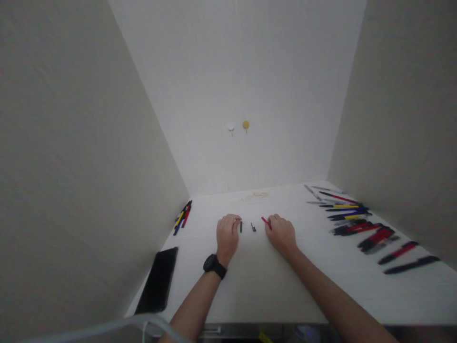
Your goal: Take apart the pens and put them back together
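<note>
My left hand [227, 234], a black watch on its wrist, rests on the white table with its fingers curled and pinched together. Whatever may lie between its fingertips is too small to make out. Just to the right of those fingertips lies a short black pen part [241, 226]. A small dark piece with a clip, looking like a pen cap [253, 227], sits between the two hands. My right hand [281, 233] is closed around a thin red pen barrel [266, 222], whose end points up and to the left.
Many pens [357, 227] in black, red, yellow, blue and clear line the table's right side. A small bunch of coloured pens [183, 217] lies at the left wall. A black phone [157, 280] is at the front left. Two hooks [245, 125] hang on the back wall.
</note>
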Demonstrator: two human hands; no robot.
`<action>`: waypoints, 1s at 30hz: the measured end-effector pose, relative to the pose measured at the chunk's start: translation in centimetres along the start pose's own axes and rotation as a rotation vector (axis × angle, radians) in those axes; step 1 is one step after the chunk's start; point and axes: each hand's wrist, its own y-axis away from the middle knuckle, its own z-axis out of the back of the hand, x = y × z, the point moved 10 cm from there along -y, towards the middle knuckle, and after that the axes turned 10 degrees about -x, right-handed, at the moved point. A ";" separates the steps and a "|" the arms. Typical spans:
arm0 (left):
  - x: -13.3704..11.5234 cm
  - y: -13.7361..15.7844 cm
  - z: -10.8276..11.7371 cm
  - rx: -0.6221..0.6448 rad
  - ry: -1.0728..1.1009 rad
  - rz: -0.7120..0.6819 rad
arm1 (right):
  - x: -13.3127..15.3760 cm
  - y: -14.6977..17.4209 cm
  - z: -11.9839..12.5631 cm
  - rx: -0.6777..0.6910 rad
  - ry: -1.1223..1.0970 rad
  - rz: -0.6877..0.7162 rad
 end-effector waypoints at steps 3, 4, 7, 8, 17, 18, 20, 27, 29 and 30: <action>0.3 0.0 -0.1 0.000 0.006 0.014 | -0.4 -0.1 -0.1 -0.020 -0.059 -0.008; 0.4 0.0 -0.1 0.001 0.007 0.019 | -0.6 -0.1 -0.1 -0.033 -0.097 -0.019; 0.6 0.0 -0.2 0.007 0.001 0.032 | -0.4 -0.3 0.2 -0.091 -0.281 -0.005; 0.6 0.1 -0.2 0.011 -0.002 0.035 | 0.0 -0.3 0.3 -0.108 -0.355 0.021; 0.1 0.1 -0.5 0.052 -0.054 -0.009 | 2.9 0.2 1.0 -0.129 -0.639 0.214; 0.0 0.1 -0.5 0.055 -0.058 -0.016 | 3.0 0.2 1.1 -0.134 -0.642 0.224; -0.1 0.1 -0.5 0.059 -0.068 -0.030 | 3.0 0.3 1.4 -0.151 -0.637 0.227; -0.4 -0.1 -0.2 0.052 -0.112 -0.060 | 3.2 0.3 1.9 -0.164 -0.627 0.228; -0.7 0.0 -0.4 0.069 -0.124 -0.080 | 3.4 0.4 2.0 -0.163 -0.633 0.233; -0.9 0.0 -0.5 0.078 -0.127 -0.091 | 3.5 0.5 2.1 -0.160 -0.638 0.235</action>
